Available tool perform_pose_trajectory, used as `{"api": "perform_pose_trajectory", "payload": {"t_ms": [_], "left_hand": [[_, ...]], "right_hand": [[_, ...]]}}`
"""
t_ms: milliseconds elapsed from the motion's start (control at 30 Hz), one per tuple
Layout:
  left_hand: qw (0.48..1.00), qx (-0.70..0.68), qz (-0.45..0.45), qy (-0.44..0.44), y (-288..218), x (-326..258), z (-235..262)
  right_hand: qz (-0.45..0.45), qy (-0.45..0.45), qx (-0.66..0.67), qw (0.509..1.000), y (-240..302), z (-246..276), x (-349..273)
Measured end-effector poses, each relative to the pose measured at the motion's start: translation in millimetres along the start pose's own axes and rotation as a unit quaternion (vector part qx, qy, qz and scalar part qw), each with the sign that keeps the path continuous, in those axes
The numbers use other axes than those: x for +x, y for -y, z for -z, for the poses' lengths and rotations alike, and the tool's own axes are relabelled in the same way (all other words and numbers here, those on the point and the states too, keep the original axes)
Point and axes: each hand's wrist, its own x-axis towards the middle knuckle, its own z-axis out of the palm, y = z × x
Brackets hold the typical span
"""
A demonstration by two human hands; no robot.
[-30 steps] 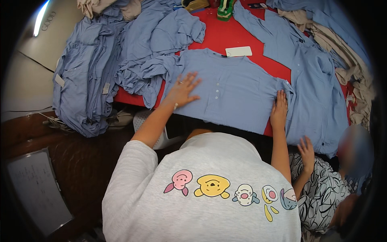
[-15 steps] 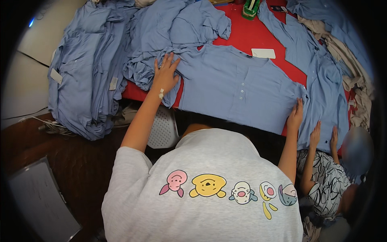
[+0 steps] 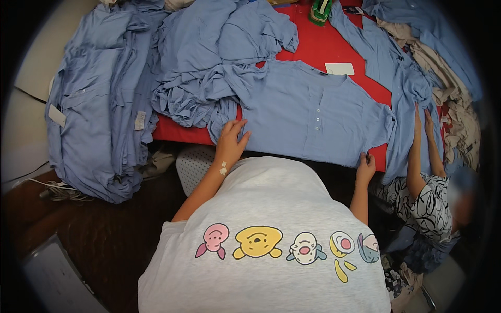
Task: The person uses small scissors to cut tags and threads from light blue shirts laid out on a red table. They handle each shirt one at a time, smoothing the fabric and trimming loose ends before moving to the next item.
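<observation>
Since half a second ago, both hands have slid toward the near edge of the blue button-front shirt (image 3: 308, 115). The left hand (image 3: 232, 141) has come off the sleeve area and now rests at the shirt's near left corner. The right hand (image 3: 365, 166) has dropped to the near right corner.

The shirt lies spread face up on the red table (image 3: 313, 47), collar away from the person and hem hanging just over the table's front edge. The left hand is wide open, fingers fanned flat on the cloth. The right hand's fingers curl at the hem, but whether they pinch the fabric I cannot tell.

The step in hand looks like smoothing and squaring the shirt. The next move seems to call for an even grip on both hem corners, so the cloth stays flat and clear of the crumpled blue heap (image 3: 219, 52) touching its left sleeve.

A small white card (image 3: 339, 68) lies just past the collar. At the right, another person's hands (image 3: 421, 122) rest on a hanging blue garment (image 3: 402, 88).
</observation>
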Motion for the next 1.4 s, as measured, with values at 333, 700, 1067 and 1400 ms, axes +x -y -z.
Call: {"api": "perform_pose_trajectory", "payload": {"t_ms": [333,700,1067,1400], "left_hand": [[0.937,0.213,0.042,-0.272,28.4,138.4,62.8],[0.822,-0.543,0.163,0.058,-58.8,97.4,103.7],[0.799,-0.584,0.134,0.049,-55.5,70.5,97.9],[0.785,-0.606,0.12,0.036,-64.8,79.7,96.0]], "right_hand": [[0.191,-0.075,0.065,0.977,111.5,-50.4,-11.2],[0.323,0.334,0.186,0.866,394.8,-118.9,-149.3],[0.23,0.445,0.25,0.829,406.3,-148.3,-150.6],[0.16,0.411,0.32,0.839,391.8,-128.8,-132.7]]}}
